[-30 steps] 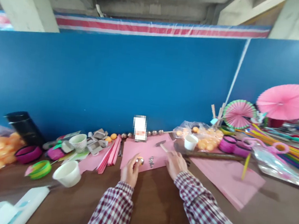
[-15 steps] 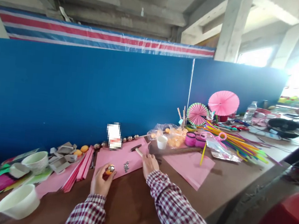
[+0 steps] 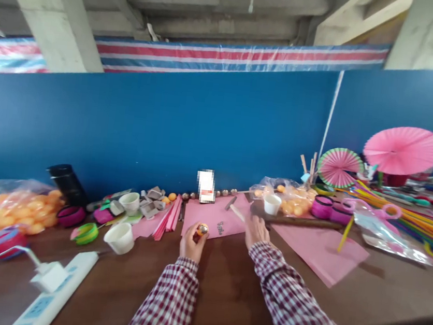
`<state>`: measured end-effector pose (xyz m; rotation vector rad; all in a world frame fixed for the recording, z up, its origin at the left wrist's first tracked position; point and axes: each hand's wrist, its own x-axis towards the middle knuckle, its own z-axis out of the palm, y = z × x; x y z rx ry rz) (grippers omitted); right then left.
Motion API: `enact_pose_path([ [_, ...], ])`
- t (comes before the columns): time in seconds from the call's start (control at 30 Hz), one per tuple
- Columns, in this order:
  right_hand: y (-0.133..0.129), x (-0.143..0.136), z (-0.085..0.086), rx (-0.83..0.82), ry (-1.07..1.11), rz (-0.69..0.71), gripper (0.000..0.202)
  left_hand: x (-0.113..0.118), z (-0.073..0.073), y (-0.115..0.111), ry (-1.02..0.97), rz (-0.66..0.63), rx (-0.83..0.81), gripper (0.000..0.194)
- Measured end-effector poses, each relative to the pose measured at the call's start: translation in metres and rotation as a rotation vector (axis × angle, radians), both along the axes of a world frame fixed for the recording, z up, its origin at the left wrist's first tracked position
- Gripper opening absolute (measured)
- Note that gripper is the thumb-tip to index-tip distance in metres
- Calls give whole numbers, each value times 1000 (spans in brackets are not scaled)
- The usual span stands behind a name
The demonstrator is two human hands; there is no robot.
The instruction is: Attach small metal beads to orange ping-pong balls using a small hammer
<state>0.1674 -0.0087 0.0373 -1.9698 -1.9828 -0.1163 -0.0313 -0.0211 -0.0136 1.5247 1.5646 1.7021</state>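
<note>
Head view, lower centre: left hand pinched a ball. The hammer slanted down-right to the nearer right hand, grip unclear.

A white power strip bearing a plug lies toward the tabletop's near left corner. Along the back edge, before a blue partition, a black cylinder tilts at left; a large pink fan stands at right.

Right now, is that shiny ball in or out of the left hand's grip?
In: the left hand has thumb and fingers either side of the shiny ball, silvery top showing.
</note>
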Motion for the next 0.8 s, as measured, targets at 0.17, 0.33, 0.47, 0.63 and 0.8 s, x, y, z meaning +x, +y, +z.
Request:
enact_pose_path([
  [0.17,-12,-7,0,255,11,179,38,-3,6,-3,-57,-24,-80,44],
  [0.33,-25,-21,1,265,22,264,33,-7,11,-4,-116,45,-137,39],
  [0.47,-33,-19,-3,310,54,272,39,-11,10,-2,-100,102,-151,39],
  [0.63,-40,-15,-13,286,-41,425,39,-12,6,0,-46,118,-189,37],
  [0.8,-44,-17,-9,333,-37,358,39,-14,6,-1,-52,113,-189,38],
])
